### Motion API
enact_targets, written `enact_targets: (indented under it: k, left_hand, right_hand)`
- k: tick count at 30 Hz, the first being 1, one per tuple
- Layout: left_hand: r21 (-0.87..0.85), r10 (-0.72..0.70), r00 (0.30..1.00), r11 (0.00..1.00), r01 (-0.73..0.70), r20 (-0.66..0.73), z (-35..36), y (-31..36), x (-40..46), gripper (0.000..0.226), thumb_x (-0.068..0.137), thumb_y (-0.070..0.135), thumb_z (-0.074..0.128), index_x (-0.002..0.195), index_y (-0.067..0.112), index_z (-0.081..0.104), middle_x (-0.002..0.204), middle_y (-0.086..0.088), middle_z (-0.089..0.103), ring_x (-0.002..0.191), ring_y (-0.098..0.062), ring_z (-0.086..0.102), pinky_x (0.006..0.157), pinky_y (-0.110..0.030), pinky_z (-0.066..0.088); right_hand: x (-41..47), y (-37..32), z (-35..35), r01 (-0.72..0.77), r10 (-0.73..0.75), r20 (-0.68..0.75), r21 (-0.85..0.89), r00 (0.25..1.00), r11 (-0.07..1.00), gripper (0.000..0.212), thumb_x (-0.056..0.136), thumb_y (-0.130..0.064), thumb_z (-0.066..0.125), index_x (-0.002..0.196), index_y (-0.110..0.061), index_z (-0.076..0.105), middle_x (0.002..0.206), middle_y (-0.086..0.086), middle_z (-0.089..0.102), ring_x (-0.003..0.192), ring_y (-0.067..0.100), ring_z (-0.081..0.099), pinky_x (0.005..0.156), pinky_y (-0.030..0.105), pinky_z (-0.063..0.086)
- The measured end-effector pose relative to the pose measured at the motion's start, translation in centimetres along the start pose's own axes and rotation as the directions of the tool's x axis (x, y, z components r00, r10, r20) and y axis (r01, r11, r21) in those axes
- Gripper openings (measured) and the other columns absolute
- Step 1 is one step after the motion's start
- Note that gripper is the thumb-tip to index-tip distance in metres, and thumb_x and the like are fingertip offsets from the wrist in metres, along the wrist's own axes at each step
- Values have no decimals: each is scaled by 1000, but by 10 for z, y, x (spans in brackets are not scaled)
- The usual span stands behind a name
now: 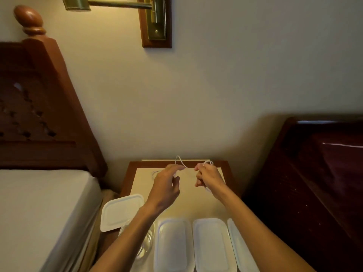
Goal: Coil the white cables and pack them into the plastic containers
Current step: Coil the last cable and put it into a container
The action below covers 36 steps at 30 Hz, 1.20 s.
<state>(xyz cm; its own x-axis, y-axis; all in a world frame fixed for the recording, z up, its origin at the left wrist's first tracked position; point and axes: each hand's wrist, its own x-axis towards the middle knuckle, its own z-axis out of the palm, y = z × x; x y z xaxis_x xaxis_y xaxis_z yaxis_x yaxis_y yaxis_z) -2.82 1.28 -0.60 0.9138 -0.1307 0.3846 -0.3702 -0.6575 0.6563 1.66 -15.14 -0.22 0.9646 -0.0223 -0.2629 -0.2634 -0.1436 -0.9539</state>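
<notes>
The wood-rimmed bench [135, 163] carries a loose lid [119, 212] at its left edge and a row of plastic containers [173, 244] along the near side.

no readable text, labels or numbers anywhere
</notes>
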Motion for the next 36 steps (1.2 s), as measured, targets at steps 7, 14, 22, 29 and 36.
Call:
enact_targets:
  k: [7,14,22,29,36]
  left_hand:
    - [-254,283,943,938,-235,174,-54,74,83,74,82,-20,49,143,21,40,126,-5,57,95,-18,66,76,-32,60]
    - [12,534,844,844,-536,51,-101,111,118,16,92,3,59,102,9,68,92,0,65,82,-11,62,72,-20,51]
    - [153,577,802,816,-558,-151,-140,123,118,8,94,9,57,95,8,66,87,4,60,73,1,54,65,-8,40]
    - [-46,379,924,923,-382,-58,-105,118,98,27,99,38,34,77,32,50,70,9,52,65,-6,47,64,-26,39]
    - [67,439,892,898,-434,-103,-95,123,92,30,98,42,38,73,28,46,60,12,45,55,-6,42,53,-27,33]
  right_hand:
    - [-36,-127,-37,420,-326,271,-467,906,779,36,101,-21,41,70,-17,58,60,-5,50,53,7,43,53,24,34]
    - [-71,-182,-69,528,-378,401,-384,834,758,36,102,-31,42,73,-16,57,57,-2,43,45,8,33,45,22,28]
    - [-113,-188,-100,309,-320,444,98,837,946,42,105,-32,33,71,-18,52,56,-4,29,46,9,21,43,22,18]
    - [-145,-237,-112,241,-454,289,552,843,798,43,104,-31,35,66,-20,48,53,-8,15,44,9,10,42,24,13]
    - [-142,-268,-139,384,-540,106,590,835,710,32,105,-25,34,79,-15,49,55,-5,34,46,9,32,50,22,33]
